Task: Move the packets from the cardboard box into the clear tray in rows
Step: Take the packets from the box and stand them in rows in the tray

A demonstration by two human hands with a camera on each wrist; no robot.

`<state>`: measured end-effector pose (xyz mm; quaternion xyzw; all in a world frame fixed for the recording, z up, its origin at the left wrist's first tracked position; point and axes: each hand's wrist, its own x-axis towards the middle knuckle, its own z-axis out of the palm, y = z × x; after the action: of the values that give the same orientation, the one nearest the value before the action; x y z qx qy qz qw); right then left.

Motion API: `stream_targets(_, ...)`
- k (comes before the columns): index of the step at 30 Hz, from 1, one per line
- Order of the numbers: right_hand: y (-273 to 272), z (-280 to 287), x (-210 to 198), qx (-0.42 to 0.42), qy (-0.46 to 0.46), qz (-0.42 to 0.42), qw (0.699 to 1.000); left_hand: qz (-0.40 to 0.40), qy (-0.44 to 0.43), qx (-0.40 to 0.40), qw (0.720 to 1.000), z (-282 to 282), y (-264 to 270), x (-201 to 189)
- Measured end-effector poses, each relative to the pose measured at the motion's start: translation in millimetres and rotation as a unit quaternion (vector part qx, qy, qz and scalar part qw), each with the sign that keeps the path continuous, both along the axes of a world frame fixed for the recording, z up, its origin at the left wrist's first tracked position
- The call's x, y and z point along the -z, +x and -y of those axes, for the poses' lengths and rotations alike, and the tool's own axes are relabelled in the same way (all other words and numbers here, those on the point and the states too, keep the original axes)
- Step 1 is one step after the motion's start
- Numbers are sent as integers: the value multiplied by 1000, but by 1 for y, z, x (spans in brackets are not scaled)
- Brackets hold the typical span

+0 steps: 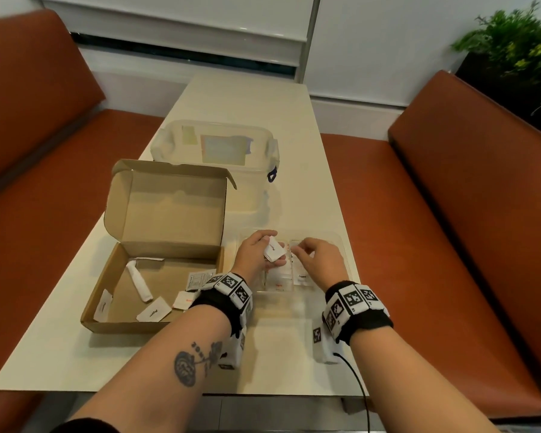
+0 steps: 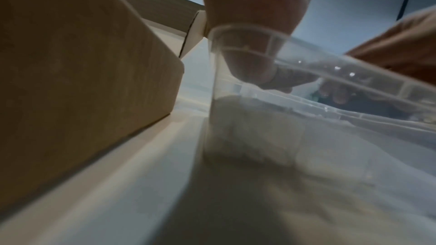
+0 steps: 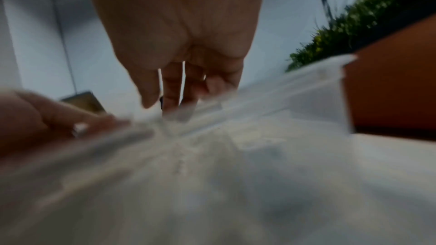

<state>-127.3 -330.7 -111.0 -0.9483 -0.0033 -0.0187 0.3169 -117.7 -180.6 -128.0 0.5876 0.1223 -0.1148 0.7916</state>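
The open cardboard box (image 1: 119, 276) lies left on the table and holds several white packets (image 1: 153, 312) and a rolled white sachet (image 1: 139, 281). Right of it stands the clear tray (image 1: 345, 254), with a few packets (image 1: 302, 278) lying in its near half. My left hand (image 1: 270, 248) hovers over the tray's left part and grips a small stack of white packets (image 1: 275, 250). My right hand (image 1: 297, 250) reaches down beside it, fingertips pinching the top edge of a packet standing in the tray. The wrist views are blurred and show the tray rim (image 2: 306, 59) (image 3: 306, 81) and the box wall (image 2: 82, 81).
A large clear lidded tub (image 1: 213, 157) stands behind the box. Orange benches (image 1: 450, 214) run along both sides of the cream table (image 1: 278, 354). A plant (image 1: 519, 42) is at the back right. A black cable (image 1: 356, 382) hangs from my right wrist over the near table edge.
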Motion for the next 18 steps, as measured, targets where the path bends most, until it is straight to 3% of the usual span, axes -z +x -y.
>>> stream_targets(2,0,-9,-4,0,108,-22,994,-6,-5,7,1000,1,-1,-4)
stream_targets(7,2,-15,-5,21,206,-51,977,62,87,37,994,0,-2,-10)
stream_targets(11,4,-9,-4,73,299,-41,950,42,36,26,998,-1,-1,-16)
stream_targets(18,5,-7,-4,125,356,-41,925,56,42,47,996,5,6,-24)
